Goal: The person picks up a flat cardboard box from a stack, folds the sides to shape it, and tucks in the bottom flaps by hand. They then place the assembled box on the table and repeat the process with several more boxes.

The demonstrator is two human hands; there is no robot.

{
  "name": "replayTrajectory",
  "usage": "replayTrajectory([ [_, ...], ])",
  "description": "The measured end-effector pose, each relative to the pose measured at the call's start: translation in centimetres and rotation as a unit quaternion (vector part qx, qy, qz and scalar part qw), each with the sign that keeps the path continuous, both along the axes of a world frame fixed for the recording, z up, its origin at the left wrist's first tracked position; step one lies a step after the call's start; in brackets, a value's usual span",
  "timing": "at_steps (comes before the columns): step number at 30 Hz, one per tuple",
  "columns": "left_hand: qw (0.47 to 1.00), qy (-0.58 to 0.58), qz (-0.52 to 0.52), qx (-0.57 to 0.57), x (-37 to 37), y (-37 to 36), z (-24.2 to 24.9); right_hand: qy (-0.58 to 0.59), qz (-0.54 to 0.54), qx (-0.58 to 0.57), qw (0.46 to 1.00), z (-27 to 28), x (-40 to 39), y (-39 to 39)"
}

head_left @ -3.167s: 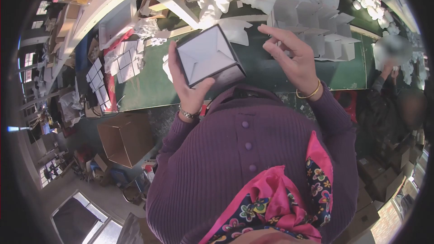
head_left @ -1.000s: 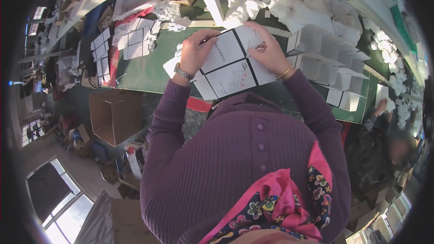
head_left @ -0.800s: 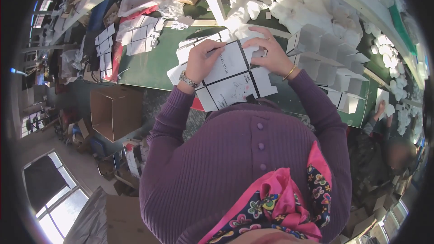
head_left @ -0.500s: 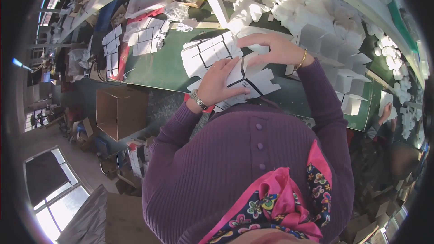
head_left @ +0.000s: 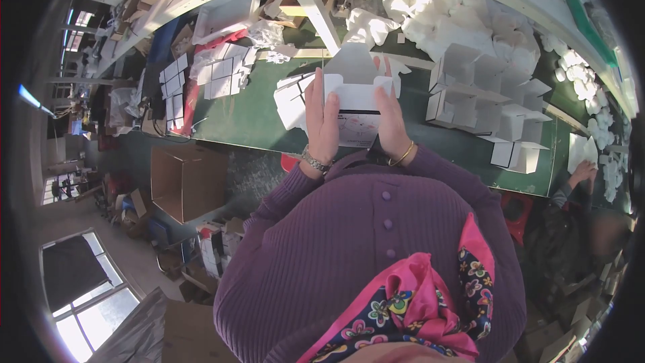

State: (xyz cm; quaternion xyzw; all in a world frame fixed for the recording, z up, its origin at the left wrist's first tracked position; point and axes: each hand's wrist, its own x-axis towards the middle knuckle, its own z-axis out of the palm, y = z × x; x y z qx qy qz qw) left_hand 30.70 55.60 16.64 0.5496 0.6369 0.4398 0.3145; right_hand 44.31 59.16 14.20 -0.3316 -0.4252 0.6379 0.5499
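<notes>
A partly folded white cardboard box is held between my two hands over the near edge of the green table. My left hand presses along the box's left side, fingers pointing away from me and thumb at the near corner. On the opposite side, my right hand grips with its thumb on the near panel; its other fingers are partly hidden behind the cardboard. The far flap stands up. Below the near panel shows a printed face with pinkish marks. Flat white box blanks lie beside my left hand.
Several open white boxes stand in rows to the right, with a heap of white wrapped items behind. More blanks lie at left. A brown carton sits below the table. Another person's hand is at far right.
The flat blank between my hands has become a raised box shape. My right hand has come down and inward to its right side; my left hand has turned upright along its left side.
</notes>
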Motion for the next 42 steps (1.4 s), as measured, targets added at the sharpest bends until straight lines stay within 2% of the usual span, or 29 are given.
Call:
replayTrajectory([
  [6,0.993,-0.094,0.056,-0.043,1.3,0.1,0.8,-0.003,-0.071,-0.045,0.996,1.3,-0.2,0.0],
  [10,0.965,-0.195,0.172,-0.025,2.0,0.9,2.0,-0.088,-0.08,0.119,0.986,1.9,0.3,-0.5],
  [12,0.933,-0.254,0.25,-0.056,1.6,1.1,1.8,-0.112,-0.051,0.259,0.958,1.4,0.8,0.0],
  [15,0.94,-0.285,0.175,-0.072,1.1,0.9,2.5,-0.16,-0.096,0.332,0.925,1.1,1.0,0.4],
  [16,0.971,-0.223,0.084,0.003,0.9,0.6,2.8,-0.164,-0.112,0.319,0.927,1.4,1.2,0.4],
  [17,0.984,-0.158,-0.009,0.077,0.7,0.4,3.1,-0.167,-0.13,0.305,0.929,1.8,1.4,0.4],
  [18,0.984,-0.126,-0.058,0.113,0.4,0.4,3.0,-0.171,-0.14,0.297,0.929,2.0,1.7,0.3],
  [21,0.959,0.03,-0.187,0.212,-0.9,0.2,2.3,-0.155,-0.124,0.216,0.956,3.1,2.9,-0.9],
  [23,0.936,0.063,-0.246,0.246,-1.7,0.0,2.6,-0.102,-0.113,0.039,0.988,6.2,3.6,-1.3],
  [24,0.929,0.068,-0.262,0.253,-1.9,0.1,2.8,-0.089,-0.112,-0.008,0.99,7.7,4.4,-1.0],
  [26,0.914,0.068,-0.295,0.27,-2.0,0.2,3.2,-0.159,0.055,-0.034,0.985,10.4,6.8,0.2],
  [27,0.91,0.065,-0.307,0.27,-2.0,0.2,3.4,-0.174,0.094,-0.046,0.979,11.2,7.8,0.6],
  [29,0.899,0.094,-0.319,0.285,-1.8,0.4,3.9,-0.278,0.246,0.007,0.929,12.0,9.5,1.3],
  [30,0.895,0.099,-0.326,0.288,-1.5,0.6,3.9,-0.303,0.279,0.018,0.911,11.8,10.1,1.2],
  [33,0.892,0.051,-0.348,0.282,-0.7,0.9,3.4,-0.388,0.228,0.174,0.876,9.7,10.4,0.0],
  [36,0.896,-0.018,-0.354,0.268,-0.2,1.0,3.1,-0.399,0.186,0.187,0.878,8.8,10.5,-0.6],
  [42,0.927,-0.035,-0.347,0.139,-0.2,0.1,3.3,-0.425,0.135,0.155,0.882,7.2,9.8,-1.7],
])
